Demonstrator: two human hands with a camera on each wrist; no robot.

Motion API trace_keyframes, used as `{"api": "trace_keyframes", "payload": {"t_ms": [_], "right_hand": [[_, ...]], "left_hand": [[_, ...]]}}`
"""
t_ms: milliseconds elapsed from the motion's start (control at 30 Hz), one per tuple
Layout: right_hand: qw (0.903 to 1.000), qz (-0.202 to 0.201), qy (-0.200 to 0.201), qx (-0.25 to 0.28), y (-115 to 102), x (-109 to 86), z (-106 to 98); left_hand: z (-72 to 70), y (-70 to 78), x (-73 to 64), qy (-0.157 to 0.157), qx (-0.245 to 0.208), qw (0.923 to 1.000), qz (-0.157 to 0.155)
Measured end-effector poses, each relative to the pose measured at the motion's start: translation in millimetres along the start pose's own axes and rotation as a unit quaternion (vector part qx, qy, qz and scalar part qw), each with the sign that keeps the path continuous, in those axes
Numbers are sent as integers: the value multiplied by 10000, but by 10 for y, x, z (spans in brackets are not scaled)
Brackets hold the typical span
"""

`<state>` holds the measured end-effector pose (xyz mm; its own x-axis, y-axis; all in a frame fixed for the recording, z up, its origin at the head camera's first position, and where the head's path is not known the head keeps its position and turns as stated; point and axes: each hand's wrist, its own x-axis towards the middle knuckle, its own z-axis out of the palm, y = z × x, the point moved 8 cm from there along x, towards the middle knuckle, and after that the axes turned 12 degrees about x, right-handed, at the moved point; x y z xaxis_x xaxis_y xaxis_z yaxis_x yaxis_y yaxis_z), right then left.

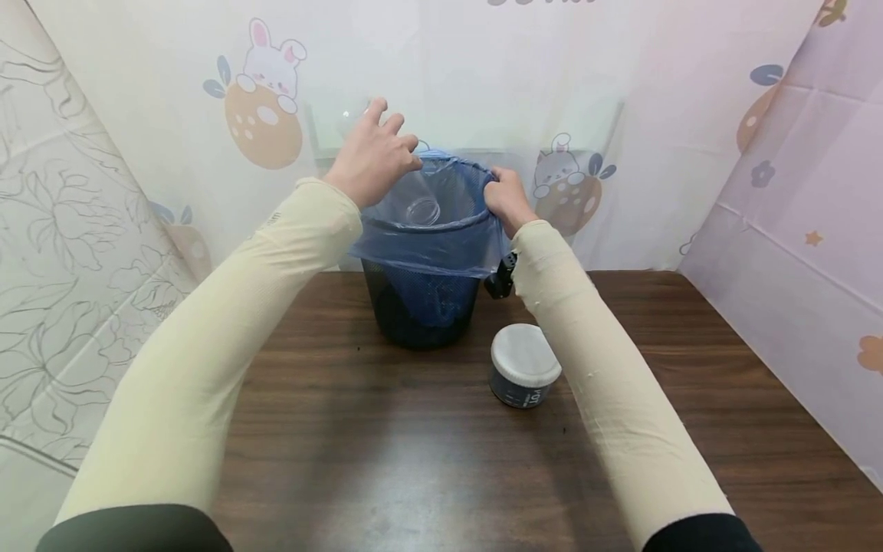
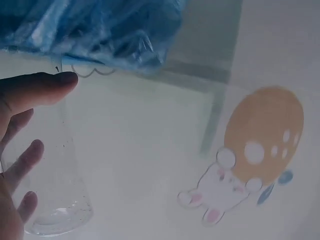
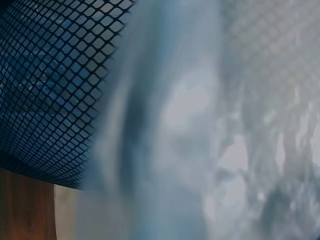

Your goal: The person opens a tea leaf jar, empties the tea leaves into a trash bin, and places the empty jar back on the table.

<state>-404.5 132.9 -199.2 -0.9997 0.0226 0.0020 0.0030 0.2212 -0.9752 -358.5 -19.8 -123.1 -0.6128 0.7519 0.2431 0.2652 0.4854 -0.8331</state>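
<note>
A: ok so what's happening around that mesh bin (image 1: 424,330); can anyone make out the hands?

B: yeah; the left hand (image 1: 378,157) is up by the bin's rim, on its left side; the fingers are curled about a clear container (image 2: 72,185), with the thumb on one side and the others showing through its see-through wall in the left wrist view.

A: and the right hand (image 1: 507,198)?

B: on the right side of the bin's rim; fingers clamped on the blue bag (image 1: 428,249), which lines the bin and hangs down over its outside; the right wrist view is mostly blurry plastic and black mesh, so no finger detail there.

A: which way's the container pointing?

B: tilted, one end up beyond the bin's left rim; there's a clear ring (image 1: 423,211) inside the bin's mouth too; might be the other end, but the hand covers the middle so I can't tell.

A: anything else about?

B: a tub (image 1: 522,368), white lid and dark sides, sits in front of the bin and to its right, near but apart; both stand on a brown table (image 1: 414,429); bunny-print cloth (image 1: 448,61) hangs behind the bin.
</note>
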Motion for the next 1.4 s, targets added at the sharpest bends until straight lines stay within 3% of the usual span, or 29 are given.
{"api": "trace_keyframes", "payload": {"t_ms": [233, 400, 767, 933, 1100, 1267, 1400], "right_hand": [[10000, -34, -51, 38, -1, 4, 31], [9999, -27, -55, 121, 8, 29, 49], [9995, 12, -80, 314, 51, 112, 80], [9996, -10, 38, 289, 81, 157, 37], [9978, -159, 291, 582, 105, 174, -56], [9942, 181, 143, 1052, 167, 121, -128], [9903, 162, -59, 1376, 137, 69, -182]], "left_hand": [[51, -40, -43, -229, -178, 9993, -253], [99, -126, -92, -379, -837, 9938, -629], [147, -263, -255, -707, -1843, 9728, -1214], [151, -277, -307, -789, -2094, 9642, -1426], [145, -290, -365, -860, -2366, 9560, -1509], [163, -338, -453, -963, -2819, 9389, -1723], [169, -374, -557, -911, -3131, 9257, -1916]]}}
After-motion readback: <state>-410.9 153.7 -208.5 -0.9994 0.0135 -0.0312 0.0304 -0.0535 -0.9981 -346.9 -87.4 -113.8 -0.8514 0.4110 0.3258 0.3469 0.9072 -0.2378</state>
